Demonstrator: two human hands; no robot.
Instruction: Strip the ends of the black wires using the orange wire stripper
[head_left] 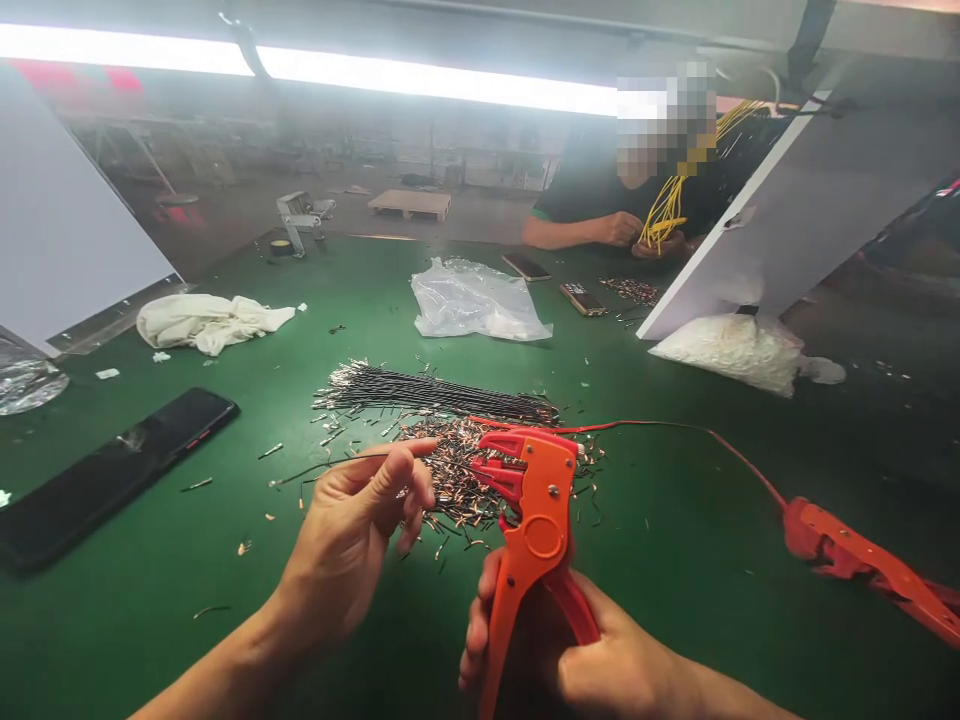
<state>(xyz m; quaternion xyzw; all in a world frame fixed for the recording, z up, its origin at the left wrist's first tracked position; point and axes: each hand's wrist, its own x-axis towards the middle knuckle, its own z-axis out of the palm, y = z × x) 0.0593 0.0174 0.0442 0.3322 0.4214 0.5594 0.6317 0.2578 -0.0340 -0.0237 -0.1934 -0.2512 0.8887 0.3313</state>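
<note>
In the lower middle, my right hand (pixel 600 650) is wrapped round the handles of an orange and red wire stripper (pixel 543 500), its jaws facing left. My left hand (pixel 352 530) pinches a thin black wire (pixel 304 472) between thumb and fingers. One end of this wire sticks out to the left; the other points toward the stripper's jaws, and I cannot tell whether it sits between them. Behind the tool lies a heap of short wire scraps (pixel 450 470), black with copper ends. A bundle of black wires (pixel 442 390) lies just beyond the heap.
A second orange tool (pixel 862 550) lies right, a red strip running from it. A large phone (pixel 120 470) lies left, near a white cloth (pixel 210 322). Farther back are a clear plastic bag (pixel 476 300) and a filled bag (pixel 735 350). Across the table, a person (pixel 592 190) holds yellow wires (pixel 664 215).
</note>
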